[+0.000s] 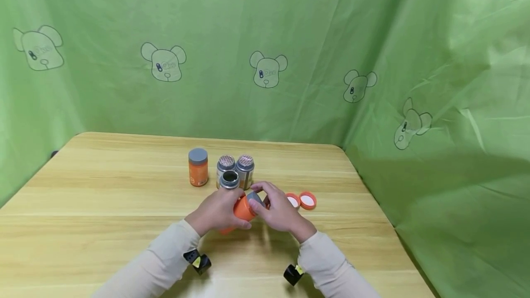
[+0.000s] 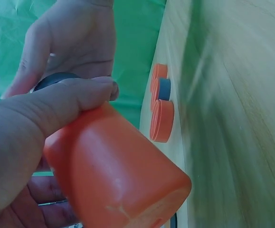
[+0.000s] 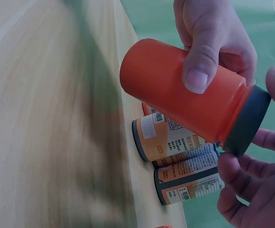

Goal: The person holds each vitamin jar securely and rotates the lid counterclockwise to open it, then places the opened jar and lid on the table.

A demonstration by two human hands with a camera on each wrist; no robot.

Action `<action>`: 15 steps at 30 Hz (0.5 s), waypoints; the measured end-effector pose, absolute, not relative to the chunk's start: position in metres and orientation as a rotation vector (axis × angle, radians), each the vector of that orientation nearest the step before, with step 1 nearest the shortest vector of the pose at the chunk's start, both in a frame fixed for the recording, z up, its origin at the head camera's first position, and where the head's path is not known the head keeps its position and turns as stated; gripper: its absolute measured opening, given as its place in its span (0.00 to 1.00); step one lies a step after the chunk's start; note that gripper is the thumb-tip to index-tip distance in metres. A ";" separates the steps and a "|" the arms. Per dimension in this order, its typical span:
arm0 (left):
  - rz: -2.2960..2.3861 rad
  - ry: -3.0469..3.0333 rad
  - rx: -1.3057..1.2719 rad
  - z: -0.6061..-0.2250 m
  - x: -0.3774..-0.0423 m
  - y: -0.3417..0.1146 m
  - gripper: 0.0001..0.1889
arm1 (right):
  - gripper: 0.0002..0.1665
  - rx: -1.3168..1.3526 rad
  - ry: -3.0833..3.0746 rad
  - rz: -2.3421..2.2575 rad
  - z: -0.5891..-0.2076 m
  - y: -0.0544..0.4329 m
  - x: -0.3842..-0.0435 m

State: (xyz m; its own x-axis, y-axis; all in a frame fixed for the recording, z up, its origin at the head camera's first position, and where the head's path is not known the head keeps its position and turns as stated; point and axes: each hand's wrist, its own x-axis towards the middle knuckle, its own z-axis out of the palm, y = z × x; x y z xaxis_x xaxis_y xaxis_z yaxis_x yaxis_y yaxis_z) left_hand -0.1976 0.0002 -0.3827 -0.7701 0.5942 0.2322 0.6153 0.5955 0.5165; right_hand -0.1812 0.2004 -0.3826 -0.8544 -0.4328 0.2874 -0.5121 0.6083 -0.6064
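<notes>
My left hand (image 1: 217,210) grips an orange bottle (image 2: 123,161) round its body, the thumb lying across it. The bottle is tilted above the table, its dark grey lid (image 3: 246,121) towards my right hand (image 1: 281,210). The fingers and thumb of my right hand pinch the rim of that lid; in the right wrist view the lid sits on the bottle's neck. Just beyond my left hand stands a grey bottle (image 1: 229,181) with a dark open mouth, partly hidden by the hand.
Behind it are two grey-topped bottles (image 1: 226,164) with silvery covered mouths. An orange bottle with a grey lid (image 1: 198,169) stands upright to their left. Orange lids (image 1: 307,200) lie right of my right hand, with a blue-grey lid (image 2: 164,89) among them. Green curtain (image 1: 215,95) hangs behind the table.
</notes>
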 end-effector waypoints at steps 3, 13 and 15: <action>-0.914 -2.774 -1.056 -0.384 -0.198 0.000 0.29 | 0.24 0.777 -2.731 1.095 -0.383 0.200 -0.182; -0.916 -2.780 -1.053 -0.386 -0.199 -0.001 0.30 | 0.26 0.901 -2.690 1.122 -0.386 0.202 -0.183; -0.919 -2.779 -1.054 -0.386 -0.199 -0.001 0.30 | 0.25 0.885 -2.683 1.124 -0.386 0.201 -0.183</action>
